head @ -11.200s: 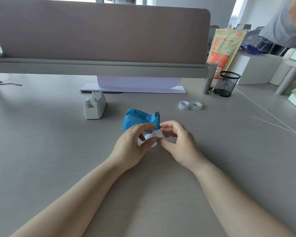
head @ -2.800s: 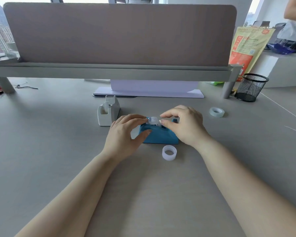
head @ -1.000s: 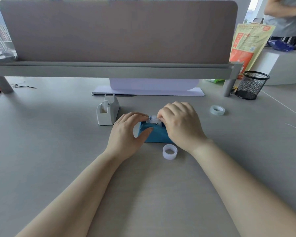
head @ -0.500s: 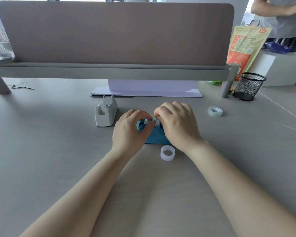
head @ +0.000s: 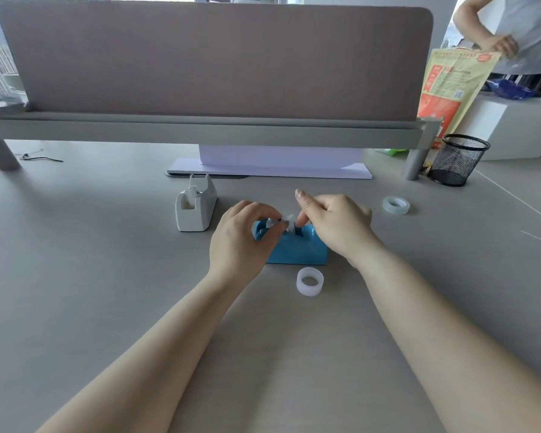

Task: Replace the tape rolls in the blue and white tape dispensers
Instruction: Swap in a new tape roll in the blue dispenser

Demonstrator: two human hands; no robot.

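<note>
The desk [head: 107, 276] looks matt grey and smooth. Both dispensers seem plastic: the blue one [head: 297, 251] slightly glossy, the white one [head: 194, 210] duller. At 2 o'clock a black wire-mesh cup [head: 456, 160]; the spare roll [head: 396, 205] is glossy and clear, the partition [head: 200, 57] cloth-like.

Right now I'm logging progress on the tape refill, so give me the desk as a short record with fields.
blue tape dispenser: on desk, both hands at its top
left hand: pinching clear tape at the dispenser's left end
right hand: over the roll slot, index finger raised
white tape dispenser: standing left of the blue one, untouched
empty white core: lying in front of the blue dispenser
spare tape roll: flat on desk, far right
</note>
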